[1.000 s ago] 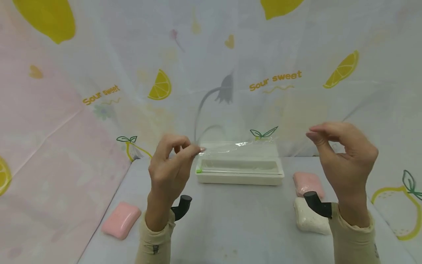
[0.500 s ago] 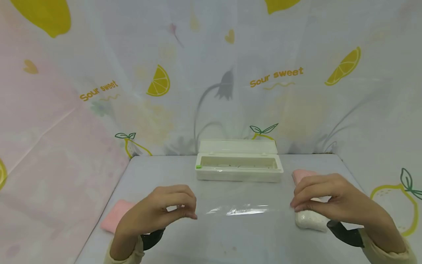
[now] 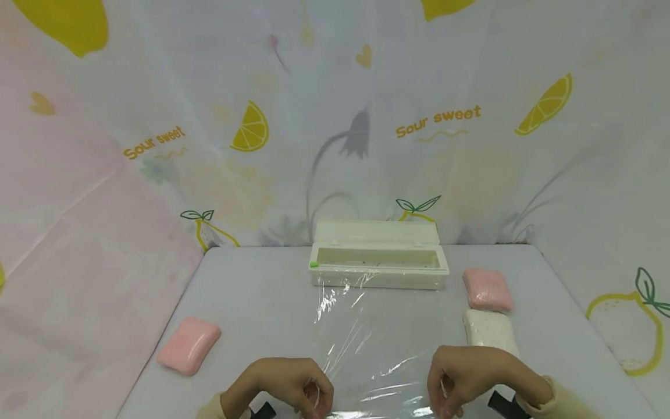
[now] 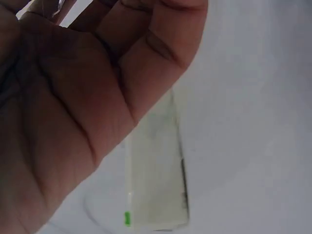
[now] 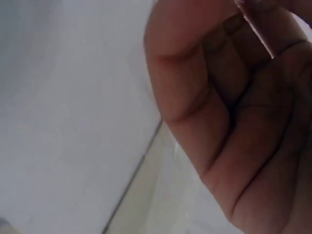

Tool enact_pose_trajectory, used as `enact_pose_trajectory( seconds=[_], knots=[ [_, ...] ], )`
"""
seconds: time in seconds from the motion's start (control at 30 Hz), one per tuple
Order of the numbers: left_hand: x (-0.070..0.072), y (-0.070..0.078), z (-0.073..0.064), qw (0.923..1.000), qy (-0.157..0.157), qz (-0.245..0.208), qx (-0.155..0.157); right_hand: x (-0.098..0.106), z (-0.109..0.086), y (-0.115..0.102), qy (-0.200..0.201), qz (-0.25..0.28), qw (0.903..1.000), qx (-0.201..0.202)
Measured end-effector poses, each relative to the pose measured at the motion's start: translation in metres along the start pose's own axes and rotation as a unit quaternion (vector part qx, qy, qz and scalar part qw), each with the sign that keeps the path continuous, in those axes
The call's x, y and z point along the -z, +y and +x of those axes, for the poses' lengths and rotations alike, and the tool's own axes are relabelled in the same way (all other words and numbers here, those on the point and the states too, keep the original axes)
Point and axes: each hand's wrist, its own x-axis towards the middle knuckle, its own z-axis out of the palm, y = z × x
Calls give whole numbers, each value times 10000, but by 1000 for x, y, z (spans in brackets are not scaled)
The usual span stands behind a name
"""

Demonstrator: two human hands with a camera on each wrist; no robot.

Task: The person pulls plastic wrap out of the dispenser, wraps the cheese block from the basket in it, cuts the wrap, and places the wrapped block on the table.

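Note:
A sheet of clear cling film (image 3: 361,349) runs from the white cling film dispenser box (image 3: 379,280) toward the near edge of the head view, wrinkled and shiny. My left hand (image 3: 290,381) pinches its near left corner between thumb and curled fingers. At the near right corner, my right hand (image 3: 468,375) pinches the film in the same way. The box lid stands up at the back, and a green slider sits at the left of its front rim. Both wrist views show curled fingers close up, with the fingertips cut off at the top.
A pink soap-like bar (image 3: 189,346) lies on the left of the white table (image 3: 262,302). On the right, another pink bar (image 3: 488,289) lies behind a white bar (image 3: 491,329), partly hidden by my right hand. A lemon-printed cloth (image 3: 335,116) hangs behind.
Both hands have come down and toward me, drawing the cling film out from the box across the table. The right hand has also shifted left. Box and bars stay in place.

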Motion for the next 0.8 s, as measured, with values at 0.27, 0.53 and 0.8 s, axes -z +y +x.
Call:
enact_pose_trajectory(
  seconds=[0.27, 0.53, 0.8],
  knots=[
    [-14, -29, 10, 9981, 77, 177, 585, -35, 14, 34, 202, -1262, 9909, -423],
    [-27, -34, 12, 9855, 654, 1323, 832, -47, 20, 49, 520, -1491, 9848, -721],
    [-28, -26, 11, 9782, 817, 1625, 1000, -46, 22, 47, 517, -1302, 9848, -1026]
  ],
)
